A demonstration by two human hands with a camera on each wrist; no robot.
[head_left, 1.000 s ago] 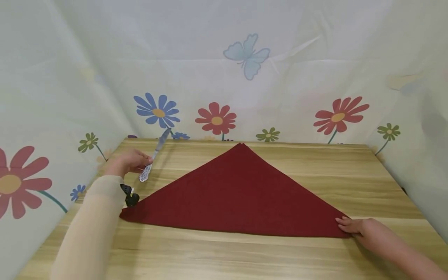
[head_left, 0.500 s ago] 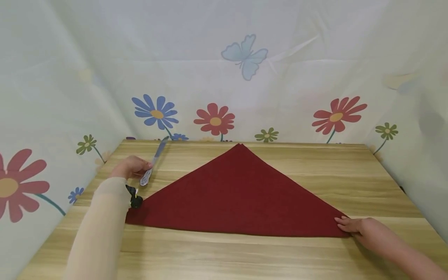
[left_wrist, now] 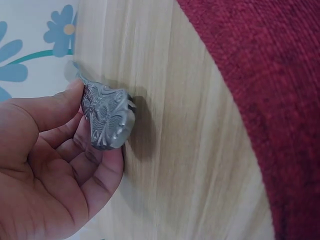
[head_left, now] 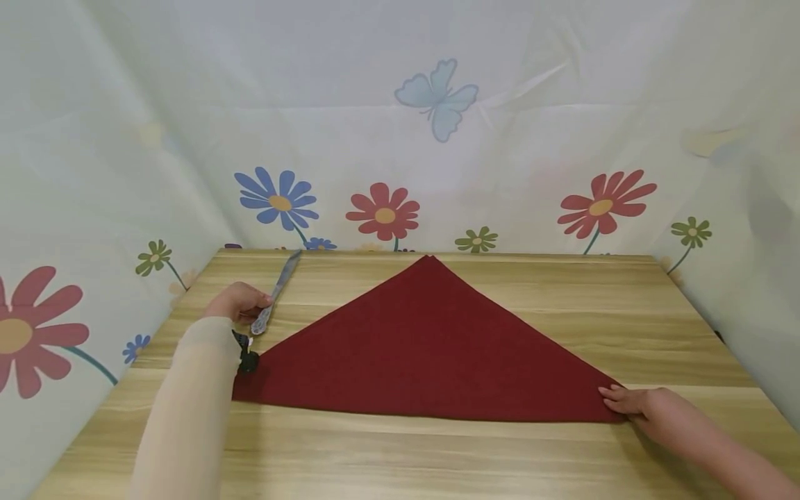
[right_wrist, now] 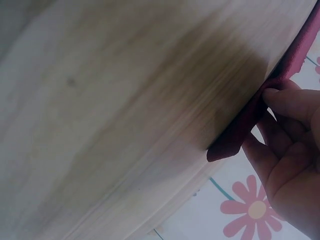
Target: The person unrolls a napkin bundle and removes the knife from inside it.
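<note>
In the head view, my left hand [head_left: 240, 303] pinches a metal table knife [head_left: 279, 286] low over the left back of the table. Its ornate handle end [left_wrist: 109, 117] juts out past the thumb in the left wrist view, casting a shadow on the wood. Whether the blade touches the table I cannot tell. A dark red cloth [head_left: 425, 347] lies folded in a triangle with its point towards the back wall. On the cloth's right corner [right_wrist: 232, 140] rests my right hand [head_left: 650, 406], fingers fairly straight. The left forearm covers the cloth's left corner.
The wooden table [head_left: 387, 455] reaches back to a white curtain [head_left: 531, 153] printed with flowers and a butterfly. A black wrist-worn device [head_left: 247, 354] shows by the left sleeve, over the cloth's left end.
My left hand has come lower and slightly right with the knife, whose tip now appears nearer the table's back edge. The right hand and most of the cloth look unchanged.
</note>
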